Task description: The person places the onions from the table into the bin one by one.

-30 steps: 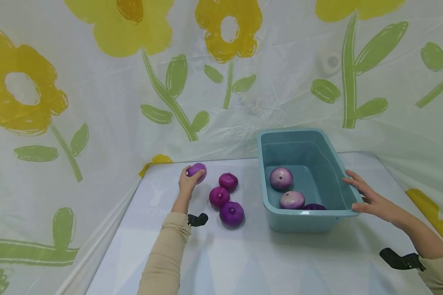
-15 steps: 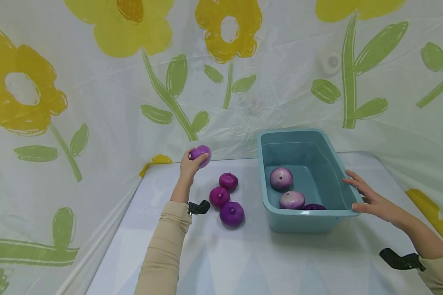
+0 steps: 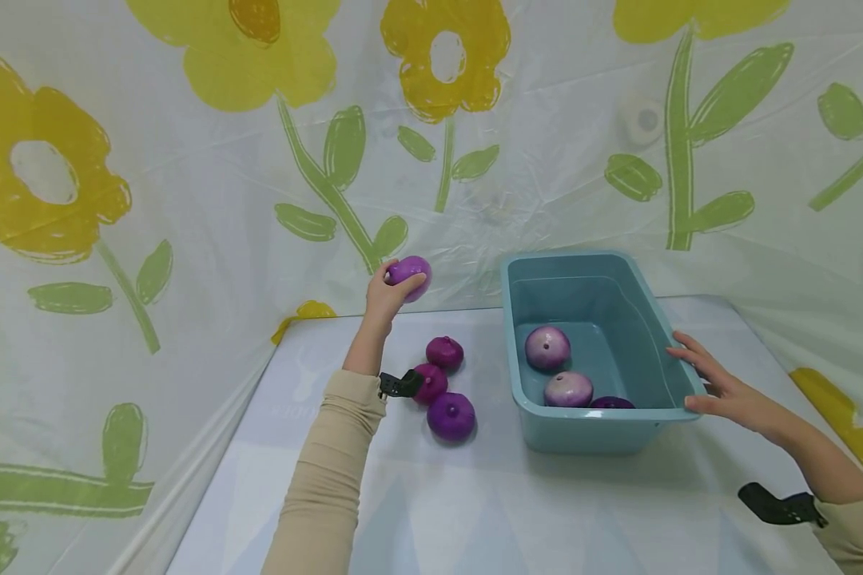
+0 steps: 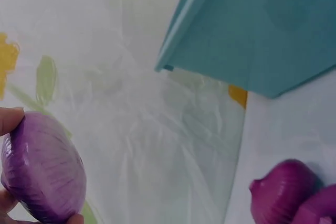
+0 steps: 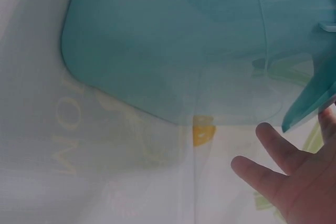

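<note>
My left hand (image 3: 387,299) grips a light purple onion (image 3: 412,277), raised in front of the flowered sheet. In the left wrist view, fingertips press the sides of this onion (image 4: 44,169). Below the hand, two magenta onions, the far one (image 3: 444,353) and a second (image 3: 431,385) partly behind the wrist strap, lie beside a dark violet onion (image 3: 451,418). A teal bin (image 3: 575,431) stands to the right, with two pale purple onions (image 3: 548,348) and a dark one (image 3: 611,403) inside. My right hand (image 3: 733,395) rests its spread, fairly straight fingers at the bin's right rim.
A white table (image 3: 475,511) with a faint pattern bears everything. Behind and around it hangs a white sheet (image 3: 546,160) printed with yellow flowers. Black straps, one on the left wrist (image 3: 400,384) and one on the right wrist (image 3: 780,507), stick out from beige sleeves.
My left hand has lifted the light purple onion up from the back left of the table and carried it rightward. The right hand, the bin and the other onions stay put.
</note>
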